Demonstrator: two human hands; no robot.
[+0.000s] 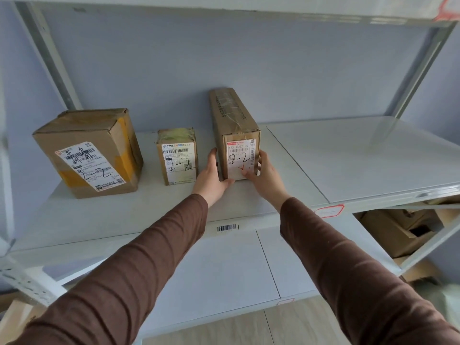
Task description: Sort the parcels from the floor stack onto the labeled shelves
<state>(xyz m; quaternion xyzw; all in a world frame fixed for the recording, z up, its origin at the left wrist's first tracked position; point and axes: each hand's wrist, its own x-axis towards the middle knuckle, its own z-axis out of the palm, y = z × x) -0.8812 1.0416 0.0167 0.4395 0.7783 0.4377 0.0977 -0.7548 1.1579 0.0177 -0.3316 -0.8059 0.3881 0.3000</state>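
- The step in hand looks like placement: the long parcel (240, 138), marked "2-2" on its front label, stands on the shelf (348, 155) with its narrow end facing out
- Left hand (211, 175) grips the long parcel's left side, fingers up along that face and thumb hooked under the front bottom corner
- Right hand (263, 174) holds the long parcel's right side, thumb pressed across the label and fingers wrapped round the far edge
- Just left of the long parcel stands a small box (178, 156), also marked "2-2"; further left of it sits a big box (88, 153) with yellow tape and the same mark, so this row seems the right one
- Next move, as I judge it: square the long parcel up beside the small box, let go with both hands, then go back for another from the floor stack
- The floor stack itself is out of view
- A red-edged tag (329, 210) on the shelf's front lip, right of the long parcel, is too blurred to read
- Cardboard (398, 230) on the tier beneath, below and right of the long parcel, is half hidden
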